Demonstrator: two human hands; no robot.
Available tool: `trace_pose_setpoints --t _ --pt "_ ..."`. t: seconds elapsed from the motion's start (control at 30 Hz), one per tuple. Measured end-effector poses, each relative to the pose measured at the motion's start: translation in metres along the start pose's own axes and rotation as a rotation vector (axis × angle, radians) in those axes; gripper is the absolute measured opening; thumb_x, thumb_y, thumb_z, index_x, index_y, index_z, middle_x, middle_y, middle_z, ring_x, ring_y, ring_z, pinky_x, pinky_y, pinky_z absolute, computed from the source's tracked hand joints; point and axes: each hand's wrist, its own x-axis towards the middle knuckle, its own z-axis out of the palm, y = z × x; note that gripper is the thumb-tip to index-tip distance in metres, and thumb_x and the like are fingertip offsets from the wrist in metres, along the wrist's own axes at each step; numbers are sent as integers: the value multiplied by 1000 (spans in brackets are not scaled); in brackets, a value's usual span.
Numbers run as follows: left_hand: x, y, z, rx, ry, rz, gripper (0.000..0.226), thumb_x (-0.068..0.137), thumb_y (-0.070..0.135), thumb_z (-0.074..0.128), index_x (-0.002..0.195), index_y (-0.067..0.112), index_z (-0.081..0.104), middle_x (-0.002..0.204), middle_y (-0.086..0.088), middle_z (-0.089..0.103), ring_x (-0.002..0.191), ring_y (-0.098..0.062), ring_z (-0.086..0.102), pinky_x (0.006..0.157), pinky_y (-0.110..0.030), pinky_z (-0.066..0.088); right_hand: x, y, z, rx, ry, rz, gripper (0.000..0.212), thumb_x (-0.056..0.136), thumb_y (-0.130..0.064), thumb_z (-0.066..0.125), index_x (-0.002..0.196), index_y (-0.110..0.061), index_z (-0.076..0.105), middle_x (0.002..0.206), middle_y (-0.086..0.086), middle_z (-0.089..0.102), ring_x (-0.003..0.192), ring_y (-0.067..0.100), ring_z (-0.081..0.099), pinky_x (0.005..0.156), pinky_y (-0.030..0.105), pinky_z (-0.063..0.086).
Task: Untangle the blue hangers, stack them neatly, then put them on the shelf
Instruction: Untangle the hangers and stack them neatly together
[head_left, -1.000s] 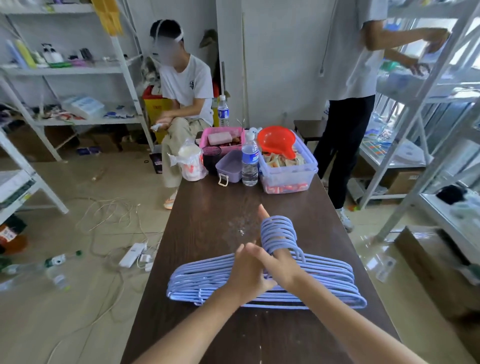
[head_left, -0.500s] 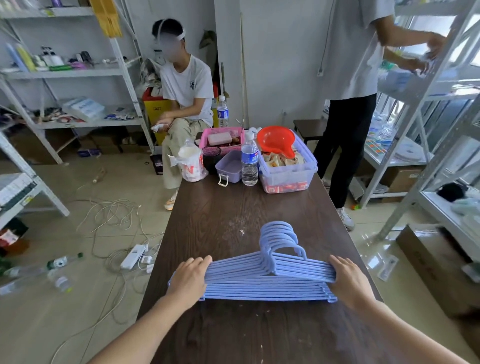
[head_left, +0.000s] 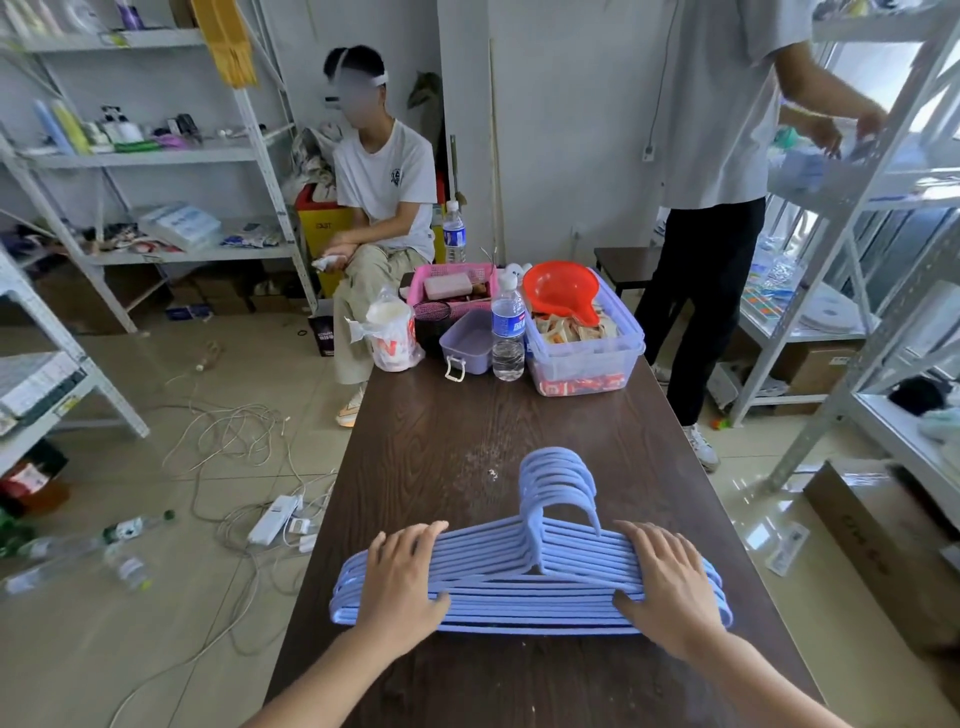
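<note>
1. blue hangers (head_left: 524, 587) lie flat as one stack near the near edge of the dark wood surface (head_left: 467, 431), roughly midway between its left and right edges, with the hooks bunched together and pointing toward the far edge.
2. the left hand (head_left: 402, 582) rests over the left arms of the stack, fingers spread on top and thumb against the bottom bars; the right hand (head_left: 670, 587) does the same on the right arms. both hands are wide and pressing, not curled round anything.
3. handling, as a judgement: thin plastic, light and stiff, but smooth enough that the layers could slide over one another and fan out. a firm hold should come at the two shoulder ends, or at the neck just below the hooks, squeezing the whole stack together before lifting.
4. half a second ago the hands sat at the outer tips of the stack, squaring its ends; now they have moved inward onto the arms, and the tips show beyond them.
5. the stacking looks nearly done; the shelf step is not yet begun.
</note>
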Motion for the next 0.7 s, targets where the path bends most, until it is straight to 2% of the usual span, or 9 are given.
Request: trace_pose_setpoints --t 0.1,0.17,0.27,0.33,0.4,0.47,0.53,0.6,0.7 --pt "-3 11 4 -52 28 47 75 76 35 60 141 26 23 142 6 38 133 -13 32 117 -37 11 -1 -30 3 -47 117 -148 72 55 -41 63 122 -15 52 122 4 61 116 26 56 100 48 42" --pt "-2 14 3 -45 21 73 78 76 35 59 143 26 19 143 8 35 134 -12 30 117 -36 10 4 -46 2 -68 59 -186 76 64 -48 54 132 -17 41 136 3 49 130 22 41 110 45 29" --pt "2 3 -2 -67 -4 114 76 77 34 58 142 27 19 142 10 33 134 -10 29 116 -31 10 12 -37 4 -53 -50 -208 82 78 -64 40 144 -27 8 152 -9 16 142 11 9 117 37 3" --pt "3 -10 -5 -78 -28 124 71 78 38 58 139 30 22 141 11 34 132 -10 30 115 -29 12 10 -20 -2 -10 -94 -246 88 72 -80 24 142 -35 -3 150 -17 3 141 4 -2 117 33 -4" --pt "3 -18 -9 -103 -83 99 76 74 58 56 138 33 23 141 15 30 133 -7 27 116 -33 10 5 3 -7 82 -147 -195 92 61 -87 11 136 -38 -10 145 -20 -5 136 0 -7 116 33 -5" --pt "5 -21 -13 -164 -151 80 97 59 82 44 140 34 20 142 18 24 135 -5 21 116 -38 5 4 25 -7 214 -99 1 78 76 -71 13 141 -31 -3 146 -14 -5 140 6 -1 117 37 -1" --pt "6 -20 -13 -189 -187 65 97 59 87 30 142 37 16 145 18 21 137 -4 16 117 -38 2 4 46 -4 367 128 323 54 96 -41 20 144 -16 21 154 7 15 141 24 19 115 45 12" --pt "7 -17 -11 -222 -156 42 65 83 68 23 141 38 18 148 16 24 138 -5 17 116 -36 1 3 61 0 337 270 609 44 99 -27 22 134 -5 36 144 24 36 130 39 36 109 51 25" --pt "8 -14 -6 -200 -38 1 44 95 44 14 132 34 36 137 14 41 132 -6 31 113 -33 11 11 43 10 927 196 904 45 99 -31 26 128 -5 48 136 23 48 123 38 43 105 44 30"
